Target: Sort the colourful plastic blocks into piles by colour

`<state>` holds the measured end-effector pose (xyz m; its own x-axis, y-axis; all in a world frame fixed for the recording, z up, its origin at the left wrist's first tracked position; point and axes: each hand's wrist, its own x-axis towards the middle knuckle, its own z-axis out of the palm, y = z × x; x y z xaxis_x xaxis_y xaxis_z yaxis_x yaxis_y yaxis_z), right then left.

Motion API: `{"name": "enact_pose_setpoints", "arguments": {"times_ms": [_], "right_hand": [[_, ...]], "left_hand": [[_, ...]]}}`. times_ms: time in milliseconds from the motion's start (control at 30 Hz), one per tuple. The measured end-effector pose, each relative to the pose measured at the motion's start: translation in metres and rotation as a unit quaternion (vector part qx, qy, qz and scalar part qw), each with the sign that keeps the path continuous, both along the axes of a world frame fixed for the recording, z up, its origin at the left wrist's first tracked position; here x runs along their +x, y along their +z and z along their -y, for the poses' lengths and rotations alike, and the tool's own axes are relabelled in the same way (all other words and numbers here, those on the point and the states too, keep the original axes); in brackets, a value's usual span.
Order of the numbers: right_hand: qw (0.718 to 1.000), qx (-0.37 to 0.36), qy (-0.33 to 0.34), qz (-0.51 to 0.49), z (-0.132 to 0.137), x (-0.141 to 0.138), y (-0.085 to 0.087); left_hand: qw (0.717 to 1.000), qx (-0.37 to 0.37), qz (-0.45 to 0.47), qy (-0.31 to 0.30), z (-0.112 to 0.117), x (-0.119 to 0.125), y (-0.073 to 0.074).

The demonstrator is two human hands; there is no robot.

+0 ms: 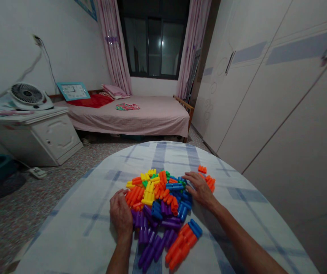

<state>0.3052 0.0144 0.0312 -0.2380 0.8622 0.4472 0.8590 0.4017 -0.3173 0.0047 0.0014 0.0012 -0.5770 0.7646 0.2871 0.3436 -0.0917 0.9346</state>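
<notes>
A heap of plastic bullet-shaped building blocks lies on the table. My left hand [120,215] rests at the heap's left side, its fingers lying loosely against orange blocks [135,195] and purple blocks [143,229]. Across the heap, my right hand [200,189] has its fingers stretched over the blue blocks [184,207] and a few green ones; I see nothing gripped in it. Yellow blocks [148,193] sit in the middle. Nearest me lies a joined orange-and-blue piece [183,245]. Loose orange blocks [210,182] lie beyond my right hand.
A checked cloth covers the round-edged table [100,228]. Beyond it stands a bed [140,118] under a window. White wardrobe doors [280,114] rise on the right. On the left, a fan [28,94] sits on a white cabinet [55,139].
</notes>
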Motion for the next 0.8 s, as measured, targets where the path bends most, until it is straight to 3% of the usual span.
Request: {"name": "enact_pose_setpoints", "arguments": {"times_ms": [67,167,433,600,800], "right_hand": [[0.998,-0.03,0.056,-0.012,0.002,-0.018,0.006],[0.992,-0.08,0.087,-0.031,0.001,-0.037,0.013],[0.993,-0.113,-0.038,0.01,-0.004,-0.054,0.007],[0.993,-0.102,-0.048,-0.025,0.001,-0.056,0.001],[0.986,-0.087,-0.032,-0.141,0.013,-0.052,0.004]], "left_hand": [[1.0,0.0,-0.001,0.0,-0.001,0.0,-0.001],[1.0,-0.009,0.005,0.0,-0.001,0.0,-0.001],[1.0,-0.004,0.005,0.004,0.0,0.001,0.0],[1.0,-0.015,0.014,0.004,0.0,0.001,0.001],[1.0,-0.005,0.009,0.006,0.0,0.001,0.001]]}}
